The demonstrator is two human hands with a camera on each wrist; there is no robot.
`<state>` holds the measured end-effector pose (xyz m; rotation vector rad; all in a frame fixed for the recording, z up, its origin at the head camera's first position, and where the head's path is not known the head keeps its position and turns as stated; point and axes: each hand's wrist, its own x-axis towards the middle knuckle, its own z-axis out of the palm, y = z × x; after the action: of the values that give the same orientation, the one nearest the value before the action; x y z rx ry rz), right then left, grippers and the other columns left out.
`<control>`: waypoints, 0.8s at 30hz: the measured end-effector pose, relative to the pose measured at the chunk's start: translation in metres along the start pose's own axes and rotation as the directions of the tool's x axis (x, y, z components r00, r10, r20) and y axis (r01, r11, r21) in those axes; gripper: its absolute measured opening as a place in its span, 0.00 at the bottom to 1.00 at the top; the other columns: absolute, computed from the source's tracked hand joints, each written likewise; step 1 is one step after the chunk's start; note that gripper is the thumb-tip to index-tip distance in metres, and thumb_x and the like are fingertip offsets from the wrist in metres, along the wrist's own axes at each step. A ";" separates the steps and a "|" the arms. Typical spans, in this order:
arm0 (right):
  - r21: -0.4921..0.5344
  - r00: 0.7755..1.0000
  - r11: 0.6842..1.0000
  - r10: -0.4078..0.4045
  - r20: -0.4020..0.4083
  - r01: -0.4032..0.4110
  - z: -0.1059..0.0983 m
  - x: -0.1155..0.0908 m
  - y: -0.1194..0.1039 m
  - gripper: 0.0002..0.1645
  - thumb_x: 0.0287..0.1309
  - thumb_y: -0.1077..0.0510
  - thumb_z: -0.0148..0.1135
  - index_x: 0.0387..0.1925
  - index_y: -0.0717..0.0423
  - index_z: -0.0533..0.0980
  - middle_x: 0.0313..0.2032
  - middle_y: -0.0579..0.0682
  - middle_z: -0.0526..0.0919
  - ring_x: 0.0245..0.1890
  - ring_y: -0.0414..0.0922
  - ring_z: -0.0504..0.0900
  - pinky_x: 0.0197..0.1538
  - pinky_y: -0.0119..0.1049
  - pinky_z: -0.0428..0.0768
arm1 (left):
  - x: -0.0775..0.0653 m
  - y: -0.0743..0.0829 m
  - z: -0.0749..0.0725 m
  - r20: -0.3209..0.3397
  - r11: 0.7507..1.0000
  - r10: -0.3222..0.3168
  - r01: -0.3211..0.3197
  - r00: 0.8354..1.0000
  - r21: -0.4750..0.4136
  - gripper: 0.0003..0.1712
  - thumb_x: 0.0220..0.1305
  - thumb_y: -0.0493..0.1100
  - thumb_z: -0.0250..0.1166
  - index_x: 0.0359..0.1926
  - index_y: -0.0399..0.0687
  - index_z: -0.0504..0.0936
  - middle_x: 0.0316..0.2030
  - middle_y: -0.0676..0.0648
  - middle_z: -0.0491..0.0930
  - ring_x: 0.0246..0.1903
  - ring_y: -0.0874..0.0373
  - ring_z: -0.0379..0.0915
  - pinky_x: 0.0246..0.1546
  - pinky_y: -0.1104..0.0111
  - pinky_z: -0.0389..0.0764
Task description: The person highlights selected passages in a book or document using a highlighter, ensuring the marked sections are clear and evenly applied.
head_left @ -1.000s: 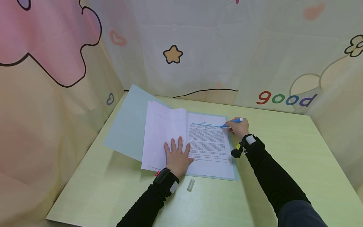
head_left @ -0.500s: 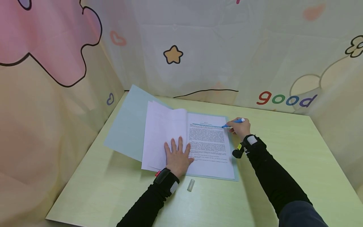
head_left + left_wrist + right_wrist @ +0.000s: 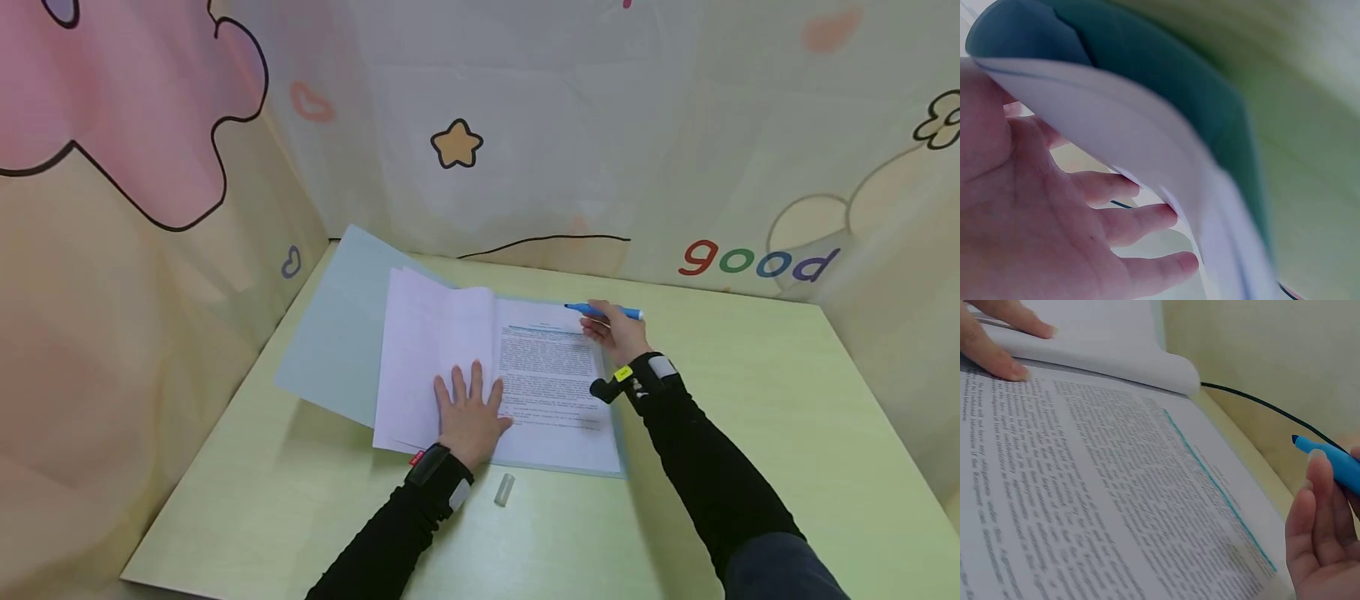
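My left hand (image 3: pixel 471 421) lies flat with spread fingers on the turned-over pages (image 3: pixel 435 350), near the fold of the document. Between thumb and fingers my right hand (image 3: pixel 617 332) pinches a blue highlighter (image 3: pixel 577 307), its uncapped dark tip pointing left above the top right of the printed page (image 3: pixel 555 417). In the right wrist view the tip of the highlighter (image 3: pixel 1322 450) stands clear of the paper. A blue line (image 3: pixel 1216 487) runs along one row of text near the top of the page. The left wrist view shows the palm of the left hand (image 3: pixel 1054 212) beside curved white sheets (image 3: pixel 1116 106).
A light blue folder cover (image 3: pixel 330 333) lies opened to the left under the sheets. A small translucent cap (image 3: pixel 505 489) lies on the pale table (image 3: pixel 570 533) in front of the document. A printed curtain (image 3: pixel 555 150) hangs behind the table.
My right hand has lifted the highlighter off the end of the blue line and moved it up and slightly left, tilting it nearly level. The left hand has stayed in place.
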<state>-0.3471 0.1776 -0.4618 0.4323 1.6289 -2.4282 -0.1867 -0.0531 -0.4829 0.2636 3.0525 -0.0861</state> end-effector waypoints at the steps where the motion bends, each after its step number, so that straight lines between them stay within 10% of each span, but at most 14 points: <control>1: -0.008 1.000 1.000 -0.005 0.023 0.005 0.007 0.001 0.004 0.12 0.48 0.56 0.69 0.33 0.59 0.80 0.23 0.48 0.88 0.26 0.44 0.84 0.31 0.32 0.84 | 0.000 -0.001 -0.001 -0.004 1.000 -0.001 0.001 1.000 0.002 0.37 0.64 0.65 0.44 0.70 0.58 0.57 0.72 0.36 0.48 0.67 0.33 0.41 0.62 0.36 0.47; 12: -0.218 0.992 0.969 -0.097 0.082 0.113 0.066 0.006 0.052 0.23 0.46 0.56 0.70 0.42 0.67 0.77 0.26 0.49 0.89 0.30 0.48 0.86 0.34 0.34 0.85 | -0.004 -0.001 -0.008 0.002 1.000 -0.007 0.007 1.000 0.020 0.36 0.64 0.66 0.45 0.69 0.59 0.59 0.71 0.38 0.52 0.66 0.35 0.44 0.62 0.38 0.50; 24: -0.342 0.989 0.928 -0.145 0.026 0.145 0.078 0.007 0.062 0.25 0.44 0.52 0.71 0.40 0.62 0.73 0.33 0.58 0.88 0.33 0.51 0.85 0.35 0.35 0.85 | -0.001 -0.002 -0.003 0.009 0.999 -0.011 0.011 1.000 0.039 0.37 0.63 0.67 0.44 0.70 0.61 0.58 0.72 0.38 0.50 0.67 0.35 0.43 0.62 0.38 0.50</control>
<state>-0.3452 0.0824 -0.4904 0.2621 2.0998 -2.1679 -0.1863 -0.0554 -0.4795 0.2486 3.0457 -0.1473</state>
